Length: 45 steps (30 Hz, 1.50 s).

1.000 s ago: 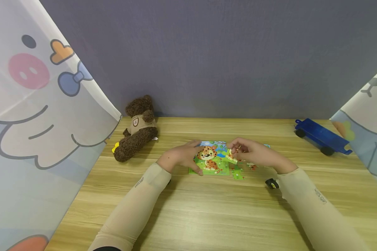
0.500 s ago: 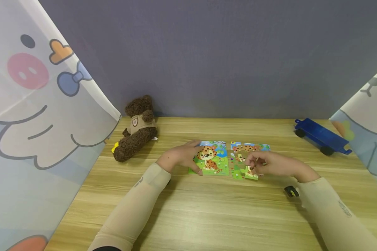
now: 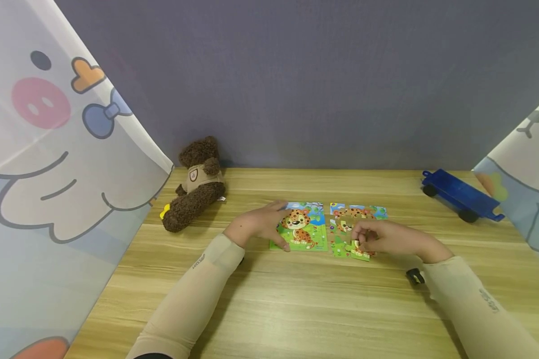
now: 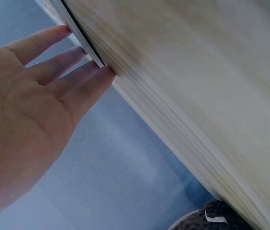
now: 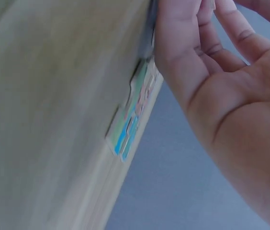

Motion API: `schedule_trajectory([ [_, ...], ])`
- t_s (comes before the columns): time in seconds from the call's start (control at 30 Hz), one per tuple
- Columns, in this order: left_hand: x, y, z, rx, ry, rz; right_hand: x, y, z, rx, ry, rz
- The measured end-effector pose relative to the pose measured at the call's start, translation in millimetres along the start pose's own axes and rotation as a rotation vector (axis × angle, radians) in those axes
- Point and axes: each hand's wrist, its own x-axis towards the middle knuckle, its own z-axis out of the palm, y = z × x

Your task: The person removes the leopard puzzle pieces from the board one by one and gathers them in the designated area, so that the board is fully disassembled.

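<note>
My left hand [image 3: 261, 224] rests with spread, fairly straight fingers at the left edge of a picture card [image 3: 312, 234] showing a cartoon leopard cub. In the left wrist view its fingertips [image 4: 107, 72] touch the card's edge. To the card's right lies a jigsaw puzzle [image 3: 340, 225] of the same picture, its pieces laid close together. My right hand [image 3: 393, 240] pinches a puzzle piece [image 3: 361, 255] with the cub's paws and green grass, at the puzzle's lower middle edge. The hand covers the puzzle's lower right part. In the right wrist view, pieces [image 5: 130, 120] lie flat beyond the curled fingers.
A brown teddy bear [image 3: 202, 187] lies at the back left of the wooden table [image 3: 287, 309]. At the back right stands a blue toy trailer [image 3: 460, 193] with black wheels. A grey partition [image 3: 305, 89] closes off the back.
My right hand has moved right and down from over the card with the paw piece, to the puzzle's lower edge, shifting the piece slightly there. The left hand has stayed in place.
</note>
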Motion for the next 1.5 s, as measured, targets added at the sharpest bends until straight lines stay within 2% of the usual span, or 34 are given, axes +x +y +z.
schedule_trajectory([
  [0.43,0.5,-0.8,0.1,0.003,0.002,0.002,-0.9,-4,-1,-0.022,0.014,0.034],
  [0.83,-1.4,1.0,-0.6,-0.007,-0.001,-0.005,2.9,-5,5,-0.062,0.078,0.045],
  [1.13,0.3,0.6,-0.3,-0.004,0.001,-0.005,-3.3,-16,-4,-0.177,0.206,0.047],
  [1.27,1.5,0.4,-0.3,0.026,0.009,-0.007,-0.8,-21,-6,-0.2,0.252,0.059],
  [1.5,7.0,2.3,-8.2,0.083,0.014,-0.005,13.0,-33,-3,-0.188,0.238,0.07],
])
